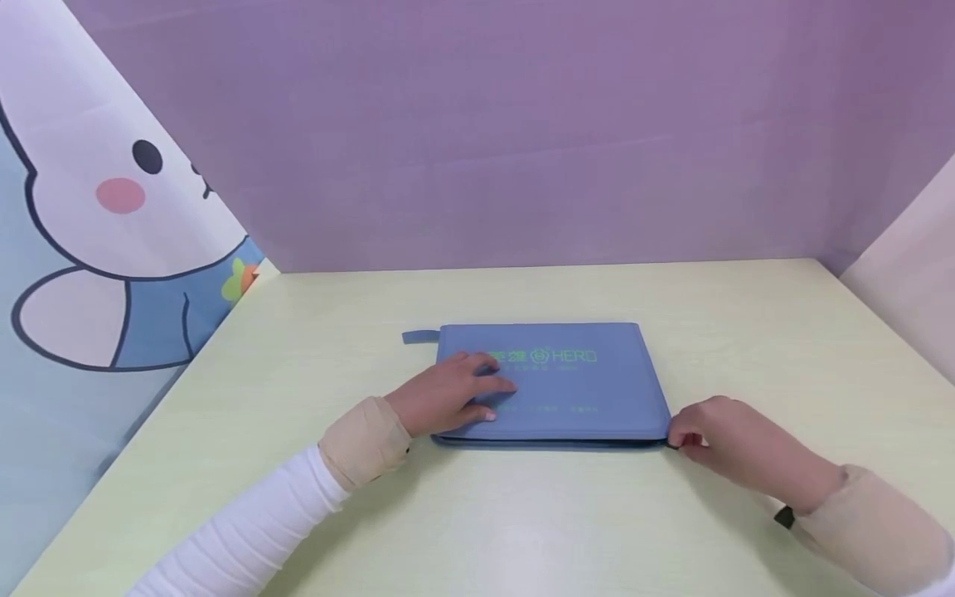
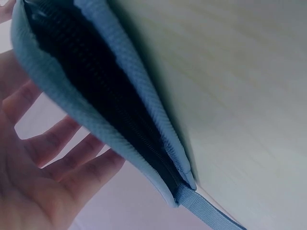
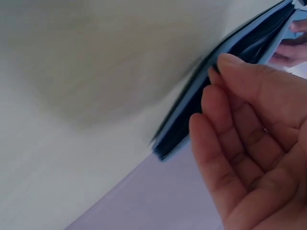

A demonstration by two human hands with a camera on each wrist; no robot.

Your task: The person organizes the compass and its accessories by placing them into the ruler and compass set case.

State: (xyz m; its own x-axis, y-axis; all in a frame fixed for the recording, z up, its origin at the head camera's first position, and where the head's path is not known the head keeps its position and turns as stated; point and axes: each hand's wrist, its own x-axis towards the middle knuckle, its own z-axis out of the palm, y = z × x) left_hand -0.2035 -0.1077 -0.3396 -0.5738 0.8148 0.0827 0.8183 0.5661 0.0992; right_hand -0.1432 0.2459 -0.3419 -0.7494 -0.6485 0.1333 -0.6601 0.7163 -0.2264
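Note:
A flat blue zippered case with green HERO lettering lies on the table. Spread across the left part of its cover is my left hand, fingers mostly straight and resting on it. At the near right corner, my right hand pinches a small dark zipper pull between thumb and fingertips, which mostly hide it. The left wrist view shows the dark zipper opening gaping along the case's side. A blue fabric strap sticks out at the far left corner.
The pale wooden table extends around the case on all sides. Behind it stands a purple cloth wall. A cartoon-printed cloth hangs at the left, and a pale panel rises at the right.

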